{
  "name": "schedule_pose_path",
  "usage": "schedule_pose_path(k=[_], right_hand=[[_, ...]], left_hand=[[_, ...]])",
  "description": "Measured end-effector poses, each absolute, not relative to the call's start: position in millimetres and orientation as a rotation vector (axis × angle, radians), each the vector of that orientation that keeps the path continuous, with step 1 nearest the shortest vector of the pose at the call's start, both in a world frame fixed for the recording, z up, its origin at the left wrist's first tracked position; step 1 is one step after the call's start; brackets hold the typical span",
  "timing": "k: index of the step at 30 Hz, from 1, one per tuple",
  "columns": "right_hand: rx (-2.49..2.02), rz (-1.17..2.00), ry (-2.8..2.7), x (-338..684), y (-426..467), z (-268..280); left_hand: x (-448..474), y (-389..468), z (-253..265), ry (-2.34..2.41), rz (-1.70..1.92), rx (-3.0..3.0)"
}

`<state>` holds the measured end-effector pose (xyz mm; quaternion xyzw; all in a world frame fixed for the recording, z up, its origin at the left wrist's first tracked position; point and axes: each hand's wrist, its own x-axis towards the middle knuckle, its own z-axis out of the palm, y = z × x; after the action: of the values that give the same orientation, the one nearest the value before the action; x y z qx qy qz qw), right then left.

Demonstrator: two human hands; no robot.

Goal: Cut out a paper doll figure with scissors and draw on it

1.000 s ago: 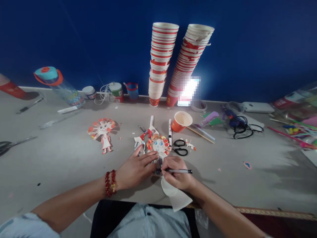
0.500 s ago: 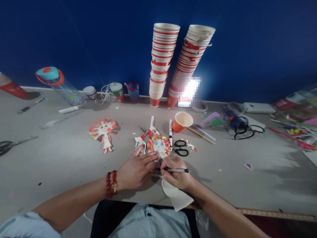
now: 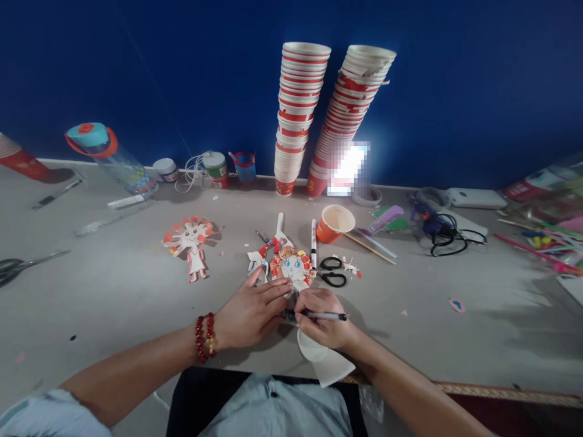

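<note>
A paper doll (image 3: 292, 267) with a drawn blue-eyed face and an orange fringed ring round its head lies before me. My left hand (image 3: 255, 306) rests flat over the doll's lower left side, fingers stretched out. In my right hand (image 3: 325, 318) a black-capped pen (image 3: 334, 315) is pinched, its tip hidden behind the fingers near the doll's body. Under my right wrist sits a white paper cutout (image 3: 328, 364), partly at the table edge. Black-handled scissors (image 3: 334, 279) and a white marker (image 3: 314, 240) lie close to the doll's right.
Two tall stacks of paper cups (image 3: 303, 115) stand by the blue wall. An orange paper cup (image 3: 334, 224) is in front of them. A finished-looking second doll (image 3: 195, 243) lies left. A clear bottle (image 3: 112, 161), black cable (image 3: 449, 233) and other scissors (image 3: 27, 266) sit farther out.
My right hand and the pen have shifted very slightly. The left hand, the doll and everything else on the table look the same.
</note>
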<state>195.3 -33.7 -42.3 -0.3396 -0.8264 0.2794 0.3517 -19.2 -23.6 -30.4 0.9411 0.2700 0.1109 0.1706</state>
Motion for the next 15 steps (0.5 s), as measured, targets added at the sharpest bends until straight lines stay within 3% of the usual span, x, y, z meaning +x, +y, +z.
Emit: schedule_pose_path(k=[15], right_hand=[[-0.781, 0.723, -2.163, 195.0, -34.0, -40.1]], left_hand=[[-19.0, -23.6, -32.2, 0.764, 0.308, 2.674]])
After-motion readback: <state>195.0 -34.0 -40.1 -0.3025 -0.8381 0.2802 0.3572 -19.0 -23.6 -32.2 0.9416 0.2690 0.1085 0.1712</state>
